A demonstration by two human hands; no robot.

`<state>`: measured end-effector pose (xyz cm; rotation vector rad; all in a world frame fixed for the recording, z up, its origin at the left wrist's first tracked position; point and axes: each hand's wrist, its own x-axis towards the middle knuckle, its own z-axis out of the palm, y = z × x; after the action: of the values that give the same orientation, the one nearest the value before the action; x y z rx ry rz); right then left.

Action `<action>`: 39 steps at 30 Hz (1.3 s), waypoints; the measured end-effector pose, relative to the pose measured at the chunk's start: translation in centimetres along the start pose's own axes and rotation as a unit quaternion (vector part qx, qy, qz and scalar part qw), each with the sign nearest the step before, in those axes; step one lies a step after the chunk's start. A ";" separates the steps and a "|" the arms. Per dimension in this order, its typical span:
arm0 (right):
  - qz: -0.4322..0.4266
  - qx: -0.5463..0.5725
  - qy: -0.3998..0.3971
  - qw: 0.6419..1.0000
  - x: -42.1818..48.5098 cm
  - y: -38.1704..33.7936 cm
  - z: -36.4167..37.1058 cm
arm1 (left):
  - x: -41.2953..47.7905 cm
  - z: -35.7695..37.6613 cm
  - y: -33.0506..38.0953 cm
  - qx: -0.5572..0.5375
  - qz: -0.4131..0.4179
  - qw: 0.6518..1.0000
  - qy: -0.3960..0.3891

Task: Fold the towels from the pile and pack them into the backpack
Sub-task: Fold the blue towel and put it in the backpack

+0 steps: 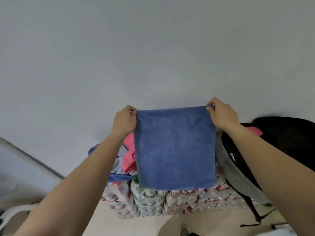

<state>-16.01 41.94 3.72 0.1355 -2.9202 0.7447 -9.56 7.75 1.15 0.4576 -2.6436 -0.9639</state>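
Towel [174, 147], blue, hangs flat in mid-air in front of a plain grey wall [153, 48], held up by its two top corners. The left hand [125, 120] pinches the top left corner with its fingers curled over the edge, and the right hand [221, 113] pinches the top right corner between thumb and fingers. Both bare forearms reach forward and up from the near edge. The top edge is pulled taut and rises a little toward the right; the lower edge hangs free, in front of the tops of the packs [150, 201] of shrink-wrapped bottles stacked on the pale floor [136, 225]. I cannot tell whether the cloth is single or already doubled. The pile [127, 157] lies on the packs, behind the towel and to its left: crumpled pink, pale grey and blue cloths, partly hidden by the towel and the left forearm. To the right, behind the right forearm, is the black backpack [286, 138], its mouth open toward the towel and its grey lining [238, 174] showing. A pink towel [254, 131] shows inside the mouth, just beyond the right wrist. A black strap [255, 217] trails from the backpack down to the floor at the near right. At the near left edge is a white shape, too blurred to name.
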 end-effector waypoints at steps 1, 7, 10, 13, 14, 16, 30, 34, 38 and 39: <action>0.000 -0.021 -0.015 1.000 0.4 0.9 1.2 | 0.2 1.2 -0.5 0.017 -0.017 1.000 -0.017; 0.058 0.138 -0.088 0.985 3.2 4.1 7.1 | 1.1 7.2 -2.3 0.023 -0.098 0.994 -0.034; 0.075 0.208 -0.083 0.972 3.9 4.8 8.5 | 1.3 8.2 -2.0 -0.067 -0.133 0.989 -0.025; 0.081 0.223 -0.057 0.970 3.4 6.1 9.1 | -0.1 8.3 -2.3 -0.091 -0.145 0.985 -0.013; 0.091 0.223 -0.060 0.969 2.9 6.4 9.0 | -1.0 8.4 -2.4 -0.103 -0.145 0.984 -0.017; 0.080 0.190 -0.074 0.976 1.5 7.0 8.9 | -3.0 8.6 -3.1 -0.093 -0.128 0.987 -0.025; 0.026 -0.002 -0.137 0.990 -8.8 10.1 11.9 | -13.8 10.8 -6.0 0.068 -0.024 0.995 -0.075; 0.013 -0.056 -0.151 0.987 -9.7 10.6 12.5 | -15.1 11.7 -6.5 0.075 -0.007 0.994 -0.073; -0.002 -0.076 -0.151 0.986 -10.4 11.0 13.0 | -16.1 12.2 -7.1 0.087 -0.008 0.993 -0.085; -0.006 -0.082 -0.155 0.984 -10.7 11.0 13.2 | -16.3 12.4 -7.3 0.094 -0.010 0.992 -0.089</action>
<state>-8.06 45.78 -14.49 0.2750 -3.2562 0.5193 2.06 15.82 -15.43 0.4592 -2.9125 -0.7980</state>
